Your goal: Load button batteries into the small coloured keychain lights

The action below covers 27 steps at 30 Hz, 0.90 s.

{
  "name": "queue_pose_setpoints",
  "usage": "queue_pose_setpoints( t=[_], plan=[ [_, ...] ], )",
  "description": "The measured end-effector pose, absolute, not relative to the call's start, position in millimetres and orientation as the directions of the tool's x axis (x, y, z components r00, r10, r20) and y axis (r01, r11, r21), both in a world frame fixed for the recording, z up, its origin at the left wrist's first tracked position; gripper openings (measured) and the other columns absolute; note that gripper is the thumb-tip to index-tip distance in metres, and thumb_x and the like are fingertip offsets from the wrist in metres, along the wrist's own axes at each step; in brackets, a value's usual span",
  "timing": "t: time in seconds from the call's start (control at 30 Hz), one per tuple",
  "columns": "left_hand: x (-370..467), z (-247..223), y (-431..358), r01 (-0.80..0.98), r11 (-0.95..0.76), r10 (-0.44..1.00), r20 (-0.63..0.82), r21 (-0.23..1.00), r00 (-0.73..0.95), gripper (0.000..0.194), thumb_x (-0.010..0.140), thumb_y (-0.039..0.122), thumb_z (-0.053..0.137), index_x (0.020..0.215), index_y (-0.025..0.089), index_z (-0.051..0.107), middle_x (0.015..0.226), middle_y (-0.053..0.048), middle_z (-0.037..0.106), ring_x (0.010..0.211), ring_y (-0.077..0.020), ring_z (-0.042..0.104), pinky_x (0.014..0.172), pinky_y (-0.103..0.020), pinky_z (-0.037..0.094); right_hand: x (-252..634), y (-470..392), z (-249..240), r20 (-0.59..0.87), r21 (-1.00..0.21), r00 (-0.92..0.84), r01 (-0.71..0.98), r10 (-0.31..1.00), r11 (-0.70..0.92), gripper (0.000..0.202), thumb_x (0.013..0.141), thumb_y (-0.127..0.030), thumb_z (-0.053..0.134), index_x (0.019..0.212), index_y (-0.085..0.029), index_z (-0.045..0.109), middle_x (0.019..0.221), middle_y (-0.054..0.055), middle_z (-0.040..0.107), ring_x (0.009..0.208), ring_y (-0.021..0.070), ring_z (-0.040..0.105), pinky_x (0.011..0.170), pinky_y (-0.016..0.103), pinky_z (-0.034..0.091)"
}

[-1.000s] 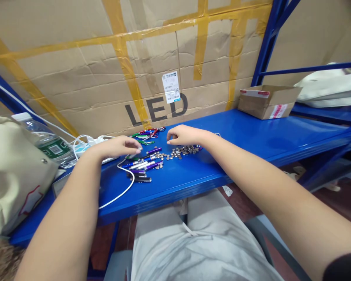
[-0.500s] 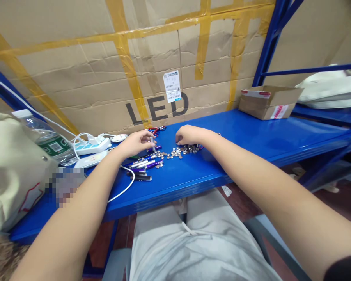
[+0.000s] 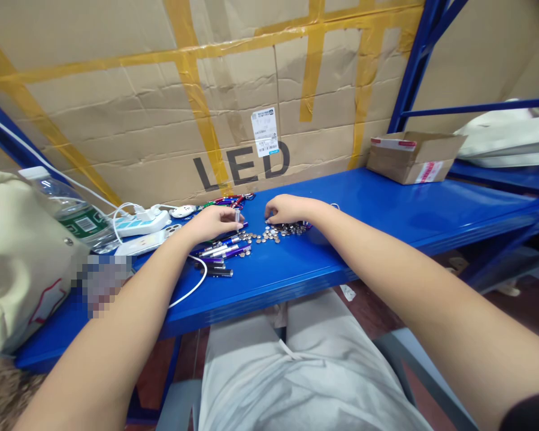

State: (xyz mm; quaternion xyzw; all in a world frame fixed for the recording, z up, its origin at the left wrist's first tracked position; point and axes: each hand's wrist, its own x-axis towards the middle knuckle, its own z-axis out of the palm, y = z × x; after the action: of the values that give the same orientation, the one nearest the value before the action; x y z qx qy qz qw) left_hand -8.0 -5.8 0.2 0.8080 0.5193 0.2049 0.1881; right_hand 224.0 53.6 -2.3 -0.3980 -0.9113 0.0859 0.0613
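Between the thumb and fingers of my left hand [image 3: 215,222] is a short silver tube [image 3: 238,216], held roughly upright. My right hand [image 3: 288,209] is curled in a pinch just above small round silver button cells [image 3: 291,229]; whatever its fingertips hold is too small to make out. More loose button cells [image 3: 259,237] spread from the pile towards my left hand. In front of that hand lie several slim pen-shaped metal tubes [image 3: 220,251] in silver, purple, blue and black. Red and other coloured small items [image 3: 240,200] lie behind it.
On the blue table [image 3: 278,269], a power strip [image 3: 144,222] with white cables, a water bottle [image 3: 78,209] and a cream bag [image 3: 18,257] stand left. An open carton [image 3: 413,158] sits at the right rear. A large cardboard sheet [image 3: 153,120] rises behind.
My left hand has turned and shifted slightly right, bringing the silver tube closer to upright. My right hand has moved a little left, with its fingertips lower by the button cells.
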Motion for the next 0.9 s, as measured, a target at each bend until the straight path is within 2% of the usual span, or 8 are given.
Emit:
queue_pose_setpoints(
  t=[0.33,0.53,0.63,0.9],
  plan=[
    [-10,-2,-4,0.734,-0.406,0.906,0.137,0.544,0.4,0.041,0.074,0.057,0.066,0.092,0.02,0.071,0.104,-0.006,0.074,0.097,-0.0247,0.066,0.09,-0.039,0.05,218,52,-4,0.042,-0.264,-0.664,0.714,0.747,0.649,0.018,0.081,-0.025,0.066,0.096,-0.018,0.073,0.097,0.006,0.074,0.08,0.0172,0.065,0.067,0.026,0.045],
    [-9,-2,-5,0.729,-0.414,0.904,0.151,0.545,0.4,0.042,0.073,0.058,0.067,0.09,0.02,0.071,0.103,-0.006,0.074,0.097,-0.0246,0.066,0.09,-0.038,0.05,215,58,-8,0.159,-0.241,-0.675,0.681,0.721,0.691,0.013,0.079,-0.018,0.067,0.091,-0.017,0.073,0.092,0.005,0.074,0.083,0.016,0.065,0.07,0.024,0.045],
    [-8,-1,-6,0.73,-0.43,0.897,0.156,0.531,0.414,0.039,0.075,0.056,0.066,0.087,0.02,0.07,0.103,-0.005,0.074,0.096,-0.0238,0.066,0.089,-0.037,0.05,218,55,-5,0.138,-0.26,-0.698,0.659,0.703,0.706,0.008,0.078,-0.019,0.069,0.085,-0.016,0.073,0.089,0.004,0.074,0.079,0.0145,0.064,0.067,0.023,0.044],
    [-10,-2,-3,0.727,-0.433,0.893,0.145,0.534,0.425,0.037,0.075,0.054,0.066,0.086,0.019,0.069,0.108,-0.006,0.073,0.1,-0.0238,0.066,0.091,-0.037,0.05,224,62,-5,0.189,-0.267,-0.658,0.68,0.729,0.683,0.022,0.078,-0.027,0.069,0.097,-0.017,0.075,0.092,0.005,0.074,0.081,0.0162,0.064,0.068,0.025,0.044]
  ],
)
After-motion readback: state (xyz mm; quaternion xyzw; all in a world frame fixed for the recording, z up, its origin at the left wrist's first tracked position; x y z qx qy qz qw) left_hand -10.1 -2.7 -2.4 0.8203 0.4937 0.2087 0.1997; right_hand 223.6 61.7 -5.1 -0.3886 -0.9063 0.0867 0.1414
